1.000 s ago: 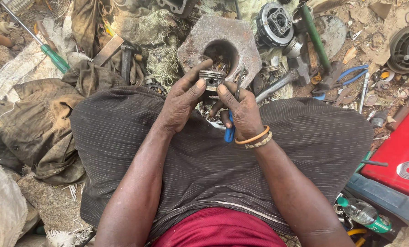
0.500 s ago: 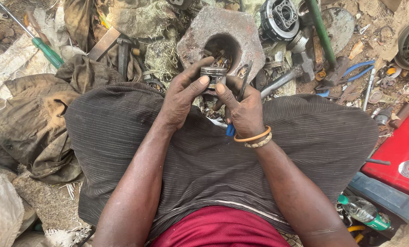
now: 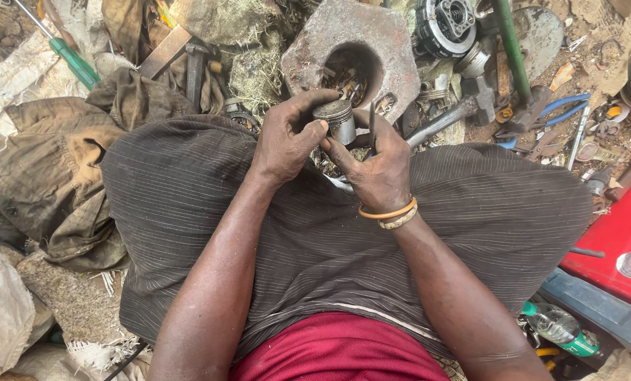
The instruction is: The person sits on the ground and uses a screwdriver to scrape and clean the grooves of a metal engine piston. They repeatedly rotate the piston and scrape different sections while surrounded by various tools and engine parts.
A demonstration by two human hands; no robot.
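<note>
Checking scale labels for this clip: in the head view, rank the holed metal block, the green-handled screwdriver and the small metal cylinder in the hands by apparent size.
1. Metal block
2. Screwdriver, long but thin
3. Cylinder, smallest, though nearer the camera

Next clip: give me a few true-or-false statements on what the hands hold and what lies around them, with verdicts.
1. Both hands grip a small grey metal cylinder. True: left hand and right hand both touch it.
2. The bracelets sit on the left wrist. False: on the right wrist.
3. A green-handled screwdriver lies at upper left. True.
4. The stone block beyond the hands is solid. False: it has a round hollow.
5. Blue-handled pliers rest in the lap. False: they lie on the ground at right.
</note>
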